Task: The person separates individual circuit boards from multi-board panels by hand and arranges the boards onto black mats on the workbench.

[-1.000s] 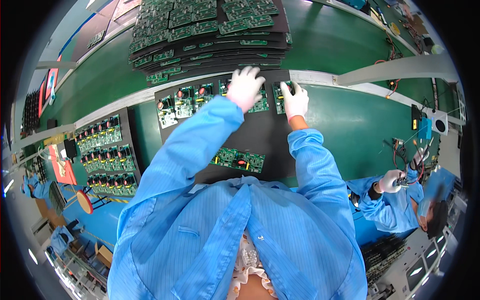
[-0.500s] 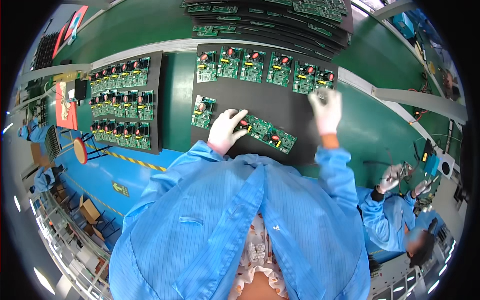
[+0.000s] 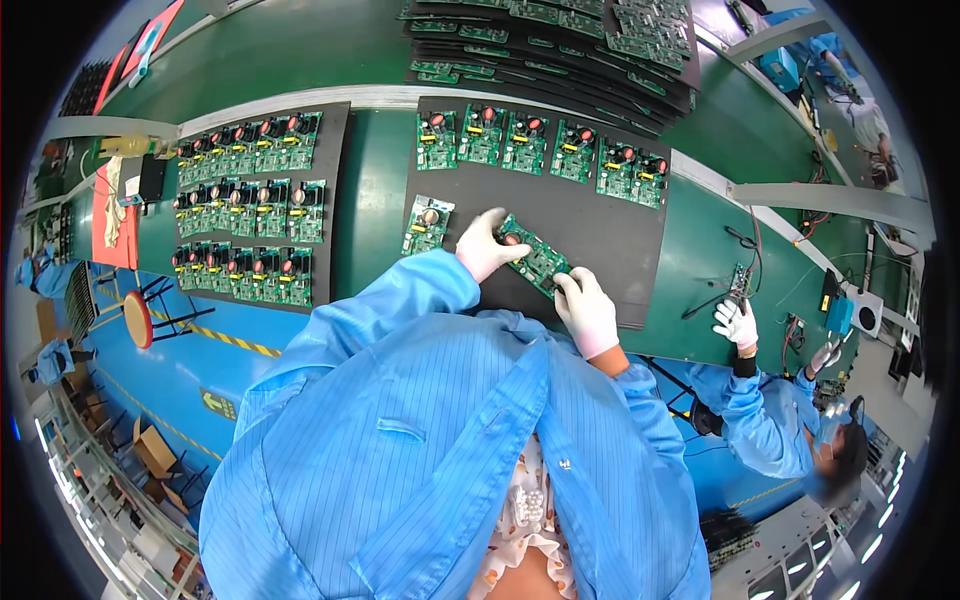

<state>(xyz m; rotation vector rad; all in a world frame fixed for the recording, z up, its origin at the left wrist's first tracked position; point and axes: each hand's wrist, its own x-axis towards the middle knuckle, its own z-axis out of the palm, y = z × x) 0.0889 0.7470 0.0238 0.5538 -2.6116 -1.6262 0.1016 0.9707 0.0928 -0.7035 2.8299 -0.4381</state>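
A green circuit board panel [image 3: 540, 264] with a red disc-shaped part slants between my white-gloved hands over the black sheet [image 3: 485, 190]. My left hand [image 3: 484, 246] is closed on its left end, thumb and fingers pinching the edge. At its lower right end my right hand [image 3: 588, 312] grips it, covering that part. Just left of my left hand lies a single circuit board [image 3: 427, 225]. A row of similar boards [image 3: 526, 142] runs along the sheet's far side, two at the right close together.
Another black sheet [image 3: 335, 190] at the left carries three rows of boards. Behind the work area stands a tall stack of board-laden sheets [image 3: 560, 60]. To the right, a co-worker's gloved hand [image 3: 736, 324] touches a small board with wires on the green table [image 3: 690, 330].
My right hand has come down from the far right boards to the panel's right end. My left hand stays at the left end. The co-worker's hand has moved left.
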